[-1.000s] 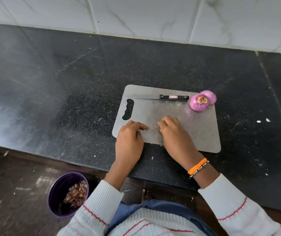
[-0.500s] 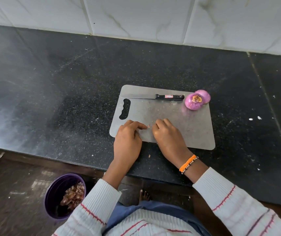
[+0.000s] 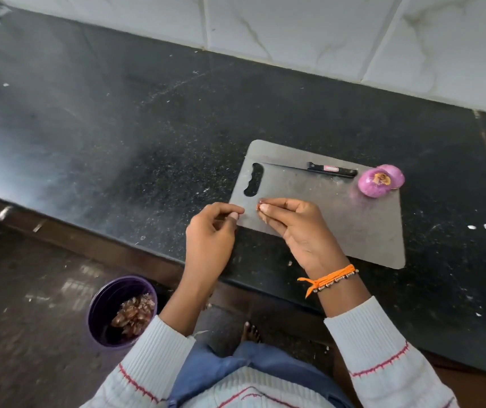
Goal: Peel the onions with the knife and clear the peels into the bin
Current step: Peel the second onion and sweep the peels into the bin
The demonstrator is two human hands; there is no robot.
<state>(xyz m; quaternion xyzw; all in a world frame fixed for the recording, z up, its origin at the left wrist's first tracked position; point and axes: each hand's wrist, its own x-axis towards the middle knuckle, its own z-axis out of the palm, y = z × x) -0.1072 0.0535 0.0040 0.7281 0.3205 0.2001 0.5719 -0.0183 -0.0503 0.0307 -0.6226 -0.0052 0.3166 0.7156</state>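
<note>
R hand (image 3: 300, 228) is over the near-left part of the grey cutting board (image 3: 362, 228), fingertips pinched on a small orange-brown peel scrap (image 3: 259, 206). L hand (image 3: 211, 235) hovers just off the board's left edge, thumb + index curled together at the tips; looks like it may be pinching a tiny bit too, but too small to tell. The two hands are near each other, not touching. Knife (image 3: 312, 169) lies flat along the board's far edge, handle to the right, nobody touching it. 2 peeled purple onions (image 3: 378, 179) sit touching each other at the board's far-right corner, just beside the knife handle. Purple bin (image 3: 104, 304) is on the floor below the counter (image 3: 118, 128), w/ a pile of brown peels (image 3: 134, 315) inside. A few white specks on the counter right of the board.
</note>
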